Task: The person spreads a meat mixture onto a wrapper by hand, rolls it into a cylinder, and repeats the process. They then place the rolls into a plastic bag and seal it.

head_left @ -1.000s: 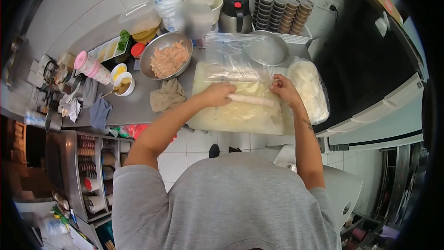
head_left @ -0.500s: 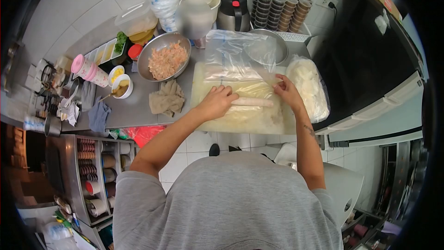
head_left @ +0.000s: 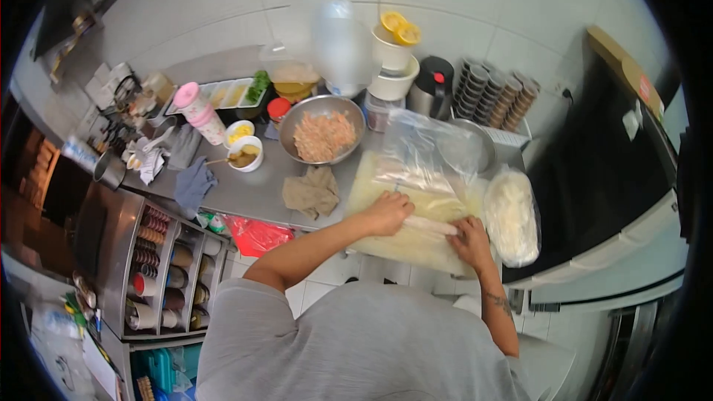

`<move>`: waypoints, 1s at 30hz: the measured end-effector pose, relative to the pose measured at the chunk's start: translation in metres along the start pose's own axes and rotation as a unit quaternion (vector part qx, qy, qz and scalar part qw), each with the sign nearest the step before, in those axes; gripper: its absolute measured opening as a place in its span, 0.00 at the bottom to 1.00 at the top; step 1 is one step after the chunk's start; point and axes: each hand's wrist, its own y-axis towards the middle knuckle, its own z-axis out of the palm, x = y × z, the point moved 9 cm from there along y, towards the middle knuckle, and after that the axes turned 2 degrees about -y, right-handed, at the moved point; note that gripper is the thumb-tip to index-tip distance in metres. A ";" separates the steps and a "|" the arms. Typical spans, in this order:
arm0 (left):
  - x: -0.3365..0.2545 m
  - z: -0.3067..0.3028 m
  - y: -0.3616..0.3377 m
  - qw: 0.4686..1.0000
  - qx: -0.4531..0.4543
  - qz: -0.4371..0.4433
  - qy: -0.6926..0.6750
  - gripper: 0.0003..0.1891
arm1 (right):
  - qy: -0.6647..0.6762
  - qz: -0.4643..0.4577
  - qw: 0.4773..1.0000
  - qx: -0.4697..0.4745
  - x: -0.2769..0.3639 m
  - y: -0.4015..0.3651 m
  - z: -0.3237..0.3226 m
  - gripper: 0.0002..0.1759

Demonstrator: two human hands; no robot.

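Note:
A slim, pale roll (head_left: pixel 433 225), wrapped or covered in film, lies crosswise on a yellowish cutting board (head_left: pixel 361 191). Curled fingers of my left hand (head_left: pixel 391 213) grip its left end. At the roll's right end, my right hand (head_left: pixel 471 243) has its thumb and fingers closed on it. Clear plastic sheeting (head_left: pixel 427 141) spreads over the board's far part, with another pale, flat length under it. Filling inside the roll cannot be seen.
Left of the board are a crumpled brown cloth (head_left: pixel 311 193) and a steel bowl (head_left: pixel 347 150) of pinkish chopped mixture. A bagged white mass (head_left: pixel 512 219) sits at the right, beside the black refrigerator (head_left: pixel 594 178). Stacked lidded cups (head_left: pixel 494 100) stand behind.
My right hand has gone from the plastic's edge to the roll's right end. My left hand stays at the left end. The camera view has shifted and tilted.

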 end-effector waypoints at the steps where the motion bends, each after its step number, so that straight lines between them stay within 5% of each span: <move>1: -0.002 0.001 0.002 1.000 0.006 0.000 -0.002 0.17 | 0.001 0.001 1.000 0.001 0.000 0.000 -0.001 0.17; 17: -0.008 -0.005 0.017 0.997 0.057 -0.033 -0.039 0.16 | 0.168 0.128 0.975 0.064 -0.025 0.005 -0.008 0.16; 23: -0.004 0.005 0.022 0.985 0.149 -0.065 -0.056 0.15 | 0.281 0.187 0.933 0.121 -0.043 -0.002 0.008 0.14; 30: 0.000 0.000 0.029 0.989 0.126 -0.069 -0.040 0.17 | 0.331 0.206 0.915 0.107 -0.038 -0.002 0.001 0.12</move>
